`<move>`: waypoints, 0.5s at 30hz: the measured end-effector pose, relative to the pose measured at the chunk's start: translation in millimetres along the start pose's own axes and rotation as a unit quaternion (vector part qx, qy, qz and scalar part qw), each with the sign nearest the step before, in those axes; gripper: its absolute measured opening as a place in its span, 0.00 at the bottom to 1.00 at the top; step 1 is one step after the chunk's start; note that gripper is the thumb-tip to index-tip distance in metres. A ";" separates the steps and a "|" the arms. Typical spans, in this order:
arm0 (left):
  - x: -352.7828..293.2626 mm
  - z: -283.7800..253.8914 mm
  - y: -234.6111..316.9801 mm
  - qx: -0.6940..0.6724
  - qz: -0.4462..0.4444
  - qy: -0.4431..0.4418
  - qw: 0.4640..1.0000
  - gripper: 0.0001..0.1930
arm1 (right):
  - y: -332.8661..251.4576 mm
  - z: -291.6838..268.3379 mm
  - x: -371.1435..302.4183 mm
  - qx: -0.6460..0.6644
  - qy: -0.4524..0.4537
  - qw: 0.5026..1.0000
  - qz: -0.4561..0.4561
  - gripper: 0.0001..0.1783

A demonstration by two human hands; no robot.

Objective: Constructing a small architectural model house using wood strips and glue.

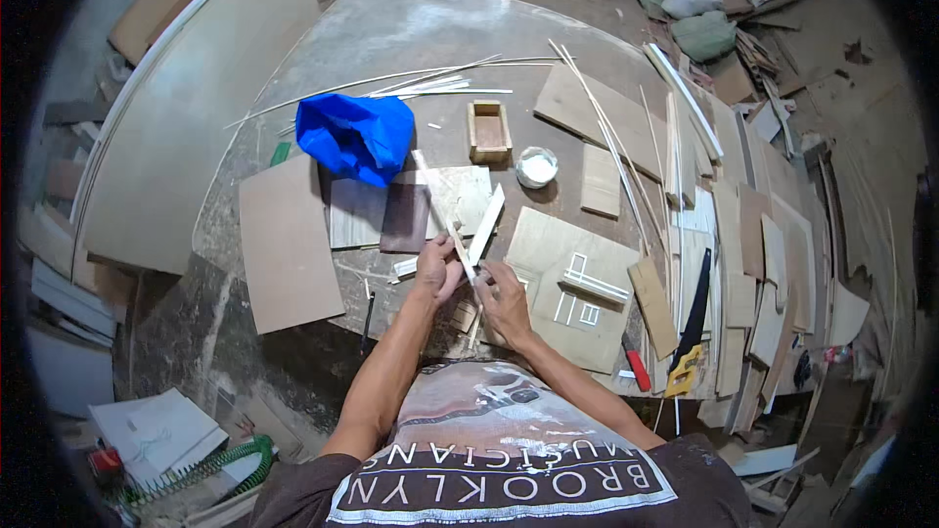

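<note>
A thin pale wooden strip (441,200) slants from the middle of the table down toward me. My left hand (439,270) is closed around its lower part. The bent fingers of my right hand (505,301) pinch the strip near its lower end. Just beyond the hands, a wider white strip (486,226) lies at an angle. Right of my right hand rests a flat plywood panel (538,238) with small white window-like frames (579,264) on it. A dark reddish-brown piece (405,218) and a pale board (468,186) lie beyond my left hand.
A crumpled blue bag (354,135), small wooden box (489,132) and tub of white paste (536,167) stand farther back. A handsaw (693,323) and red-handled tool (637,370) lie right, by stacked boards (740,225). A brown panel (290,246) overhangs the table's near left edge.
</note>
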State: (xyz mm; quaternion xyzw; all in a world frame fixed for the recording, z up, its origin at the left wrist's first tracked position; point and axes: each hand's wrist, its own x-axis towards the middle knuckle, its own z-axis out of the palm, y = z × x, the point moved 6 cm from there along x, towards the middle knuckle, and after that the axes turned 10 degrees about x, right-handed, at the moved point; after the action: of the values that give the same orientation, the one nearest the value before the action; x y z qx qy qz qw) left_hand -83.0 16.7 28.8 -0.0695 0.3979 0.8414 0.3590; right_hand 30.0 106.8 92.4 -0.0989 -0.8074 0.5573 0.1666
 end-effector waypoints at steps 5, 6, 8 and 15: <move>4.9 -4.2 -12.3 0.019 0.017 -0.022 0.999 0.23 | 17.4 -10.3 13.2 0.049 0.032 0.996 0.074 0.20; 7.0 -9.0 -13.3 0.041 0.010 -0.016 0.999 0.24 | 18.7 -15.8 13.6 0.048 0.009 0.993 0.112 0.20; 8.9 -4.6 -15.8 0.076 -0.005 -0.020 0.997 0.24 | 28.7 -33.0 15.3 0.044 0.031 0.993 0.107 0.21; 20.0 -36.6 18.2 0.004 -0.081 0.092 0.992 0.18 | 45.8 -88.1 50.4 -0.155 -0.028 0.987 0.038 0.32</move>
State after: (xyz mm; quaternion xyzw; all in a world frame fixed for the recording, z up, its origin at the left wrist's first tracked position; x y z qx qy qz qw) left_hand -115.9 -6.4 7.4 -0.1777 0.4255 0.7981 0.3879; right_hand 15.6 217.1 86.2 -0.1384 -0.8839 0.4341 0.1052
